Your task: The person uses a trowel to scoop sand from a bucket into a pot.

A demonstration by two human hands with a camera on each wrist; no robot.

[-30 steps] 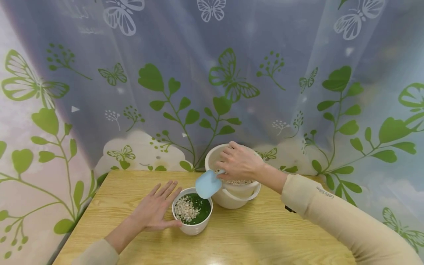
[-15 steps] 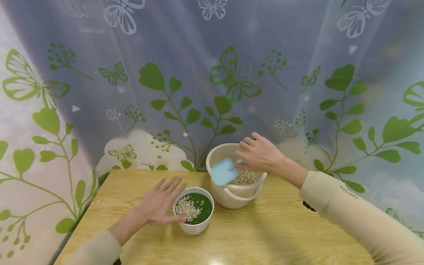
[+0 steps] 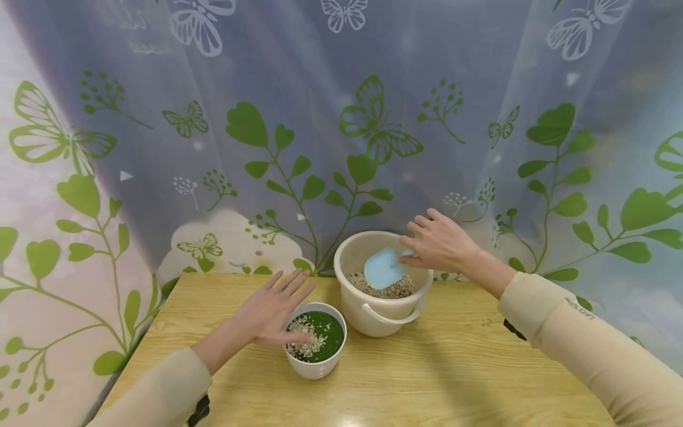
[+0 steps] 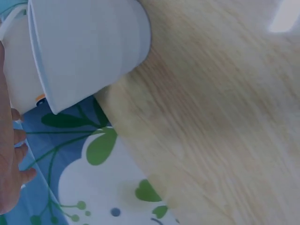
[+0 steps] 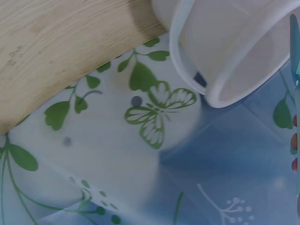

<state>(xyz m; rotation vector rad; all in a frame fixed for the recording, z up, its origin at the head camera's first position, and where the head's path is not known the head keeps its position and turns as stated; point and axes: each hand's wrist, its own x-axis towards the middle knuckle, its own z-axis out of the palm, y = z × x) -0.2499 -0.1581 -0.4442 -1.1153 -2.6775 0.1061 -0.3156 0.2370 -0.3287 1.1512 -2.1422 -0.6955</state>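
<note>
My right hand [image 3: 443, 243] grips a light blue scoop [image 3: 383, 268] by its handle, over the mouth of a cream bucket [image 3: 368, 305]. Pale grains [image 3: 399, 288] lie inside the bucket, and none show on the scoop's visible face. The right wrist view catches only the scoop's edge [image 5: 294, 49] and some fingertips. My left hand [image 3: 269, 311] is spread with straight fingers beside a small white pot [image 3: 315, 370], its thumb reaching over the rim. In the pot, a heap of grains [image 3: 306, 344] partly covers a dark green surface [image 3: 333, 335].
Both containers stand on a wooden table [image 3: 427, 379]. A patterned curtain [image 3: 299, 196] with butterflies and leaves hangs right behind the table's back edge. The bucket's handle [image 3: 392, 319] hangs down at its front.
My right hand has carried the scoop rightward, from beside the pot's rim to over the bucket. My left hand has shifted slightly right and up, its thumb now farther over the pot.
</note>
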